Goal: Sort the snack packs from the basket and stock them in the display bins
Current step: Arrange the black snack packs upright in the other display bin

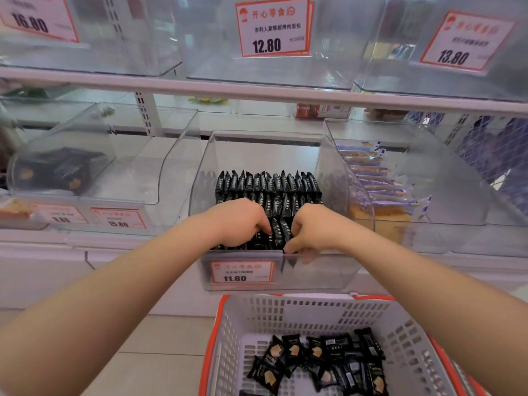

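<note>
between both hands (pixel 281 224), upright black snack packs (pixel 278 234)

on the upper shelf, "16.80" is read on the left price card (pixel 37 20), "12.80" under the red heading "开心零食" on the middle price card (pixel 273 27), and "13.80" on the right price card (pixel 464 41). on the lower shelf, "11.80" is shown on the tag (pixel 242 272) of the centre bin front, and "15.80" on a tag (pixel 118 218) further left. the small print on the snack packs cannot be read.
</note>
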Demonstrator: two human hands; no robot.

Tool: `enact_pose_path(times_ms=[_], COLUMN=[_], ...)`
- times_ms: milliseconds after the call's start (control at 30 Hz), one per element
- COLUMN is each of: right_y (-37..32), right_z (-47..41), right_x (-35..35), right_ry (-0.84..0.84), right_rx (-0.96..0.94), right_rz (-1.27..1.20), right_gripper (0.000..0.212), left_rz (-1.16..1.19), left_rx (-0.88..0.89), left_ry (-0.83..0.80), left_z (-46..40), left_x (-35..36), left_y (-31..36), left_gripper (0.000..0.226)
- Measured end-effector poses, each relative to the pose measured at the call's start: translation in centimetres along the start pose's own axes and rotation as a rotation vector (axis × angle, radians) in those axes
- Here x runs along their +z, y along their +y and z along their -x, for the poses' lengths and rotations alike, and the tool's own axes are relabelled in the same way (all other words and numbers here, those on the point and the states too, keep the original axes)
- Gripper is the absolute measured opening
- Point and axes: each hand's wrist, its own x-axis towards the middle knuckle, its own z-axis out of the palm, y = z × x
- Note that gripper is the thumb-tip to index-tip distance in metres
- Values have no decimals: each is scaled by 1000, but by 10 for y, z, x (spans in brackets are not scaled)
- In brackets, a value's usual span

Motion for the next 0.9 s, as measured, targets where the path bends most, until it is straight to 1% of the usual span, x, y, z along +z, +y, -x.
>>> enact_pose_path(times_ms=[67, 167, 200, 233, 300, 367, 400, 467, 533, 600, 733, 800, 900], right_y=[-2, 0, 1, 3, 5, 7, 9, 19, 42, 74, 145, 178, 219], right_z=[0, 9, 14, 19, 30, 46, 56, 81, 106, 123, 131, 131, 129], right_x=[-1, 2, 1, -2, -10, -15, -15, -7, 8, 30, 90, 123, 168], right_ry=[23, -91, -104, -81, 68, 259, 335, 418, 442, 374, 152, 90, 15], right_rx=[3, 38, 33, 14, -55, -121, -160, -235, -265, -212, 28, 134, 278], right_rz=[-5, -103, -93, -66, 3, 10, -30, -131, -197, -273, -364, -393, -421], right_gripper=[35, 20, 21, 21, 19, 17, 13, 3, 13, 15, 10, 9, 5], left_rz=[-15, -20, -29, -50, -93, -87, -59, 19, 68, 64, -45, -69, -4], left_rx=[-11, -5, -11, -16, -9, 32, 68, 173, 270, 303, 256, 227, 159], left_ry=[-18, -93, -117, -121, -48, 104, 193, 322, 352, 272, -55, -163, -339], left_z=[2, 10, 14, 18, 27, 38, 43, 56, 64, 67, 44, 25, -3], left_x=[-2, -8, -11, -13, -17, -19, -18, -14, -1, 21, 87, 124, 181], left_y=[0, 5, 8, 11, 21, 37, 45, 66, 89, 110, 141, 149, 156], left_gripper=[41, 38, 37, 36, 34, 28, 25, 19, 15, 16, 22, 23, 23])
